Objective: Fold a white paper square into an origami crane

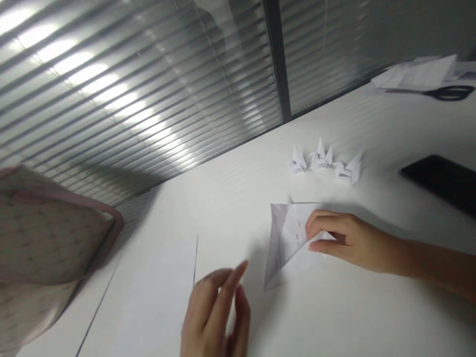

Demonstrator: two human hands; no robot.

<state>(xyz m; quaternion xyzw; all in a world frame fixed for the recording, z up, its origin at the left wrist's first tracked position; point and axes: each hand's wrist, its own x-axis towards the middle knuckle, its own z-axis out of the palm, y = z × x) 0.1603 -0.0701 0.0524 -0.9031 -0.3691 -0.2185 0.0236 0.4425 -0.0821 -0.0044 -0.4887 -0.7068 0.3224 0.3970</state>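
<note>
My right hand [338, 235] pinches a folded sheet of white paper [288, 233] between thumb and fingers at its right side. The paper is partly opened out, with one layer lifted, creases showing and a few small dark marks on it. To its lower left, my left hand [219, 312] is raised over the table, apart from the paper, its fingers apart and holding nothing. Behind the paper stand three small white origami cranes: a left one [297, 161], a middle one [322, 156] and a right one [349, 169].
A black phone [442, 181] lies at the right. Black-handled scissors [446, 92] rest by a paper pile [416, 74] at the far right. A patterned bag [48, 248] stands left, near a flat white sheet [156, 292]. A glass partition with blinds [148, 74] borders the white table [230, 188].
</note>
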